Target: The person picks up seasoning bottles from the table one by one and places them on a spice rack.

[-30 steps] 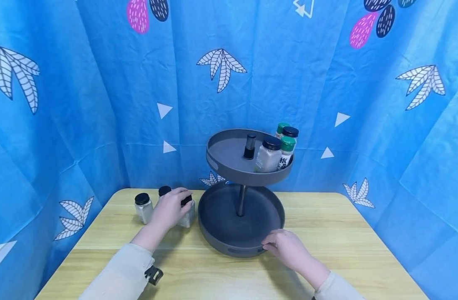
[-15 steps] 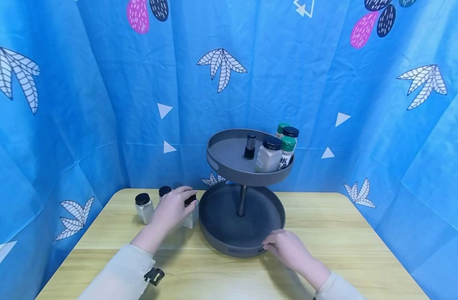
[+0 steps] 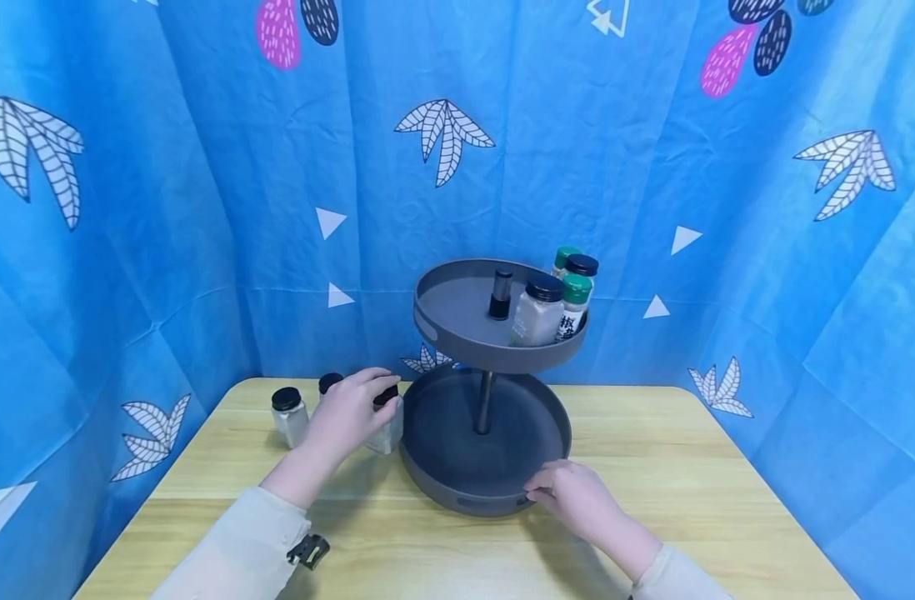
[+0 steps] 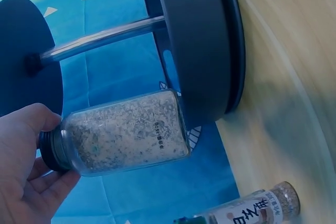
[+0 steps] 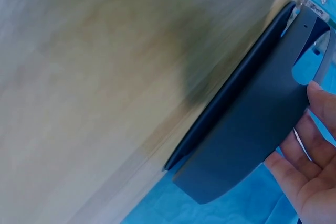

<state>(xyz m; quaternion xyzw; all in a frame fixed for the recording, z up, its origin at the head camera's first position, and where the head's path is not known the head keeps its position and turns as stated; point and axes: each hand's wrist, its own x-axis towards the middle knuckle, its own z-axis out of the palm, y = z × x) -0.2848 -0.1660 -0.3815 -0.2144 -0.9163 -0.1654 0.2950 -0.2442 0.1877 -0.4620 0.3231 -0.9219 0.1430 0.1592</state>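
My left hand point(image 3: 345, 417) holds a clear seasoning jar point(image 4: 131, 135) by its black lid point(image 4: 51, 150), thumb on one side and fingers on the other. Speckled grey-white grains fill the jar, and its base is close beside the lower tray's outer wall. A dark grey two-tier rack point(image 3: 487, 504) stands on the table, its round trays joined by a metal post point(image 3: 484, 402). On the near right, my right hand point(image 3: 577, 500) pinches the lower tray's rim, the thumb beside an oval cutout point(image 5: 304, 69) in the right wrist view.
The upper tray point(image 3: 457, 292) carries a large black-lidded jar point(image 3: 536, 321), a green-capped bottle point(image 3: 575, 292) and more bottles behind. Left of my left hand stand a black-lidded jar point(image 3: 288, 421) and another, partly hidden jar point(image 3: 329, 382). A labelled bottle point(image 4: 257, 208) lies low in the left wrist view.
My left hand and the seasoning jar have shifted a little right, closer to the lower tray. The right hand stays at the rim and the rack looks unmoved.
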